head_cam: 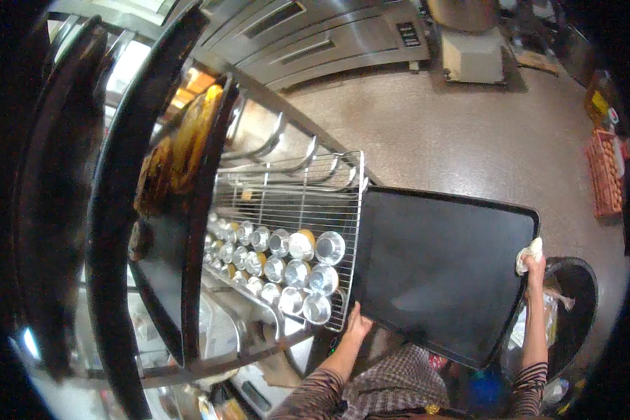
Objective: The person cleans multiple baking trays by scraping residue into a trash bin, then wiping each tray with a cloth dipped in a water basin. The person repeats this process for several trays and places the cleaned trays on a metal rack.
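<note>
A large black baking tray (441, 273) lies before me with nothing on it, partly under a wire cooling rack (315, 210). My right hand (534, 265) grips the tray's right rim through a crumpled white cloth (529, 251). At the near left part of the tray, my left hand (358, 324) holds its edge, close to the wire rack's corner; the fingers below are hidden. Several rows of small foil cups (296, 273) stand on the wire rack, some with golden-brown showing at their sides.
A metal rack trolley (281, 134) with curved supports stands at left. Higher up it holds black trays (121, 210), one bearing browned baked goods (181, 152). A black bin (577, 294) sits beside my right arm. Steel ovens (320, 44) and a red crate (605, 173) stand farther off.
</note>
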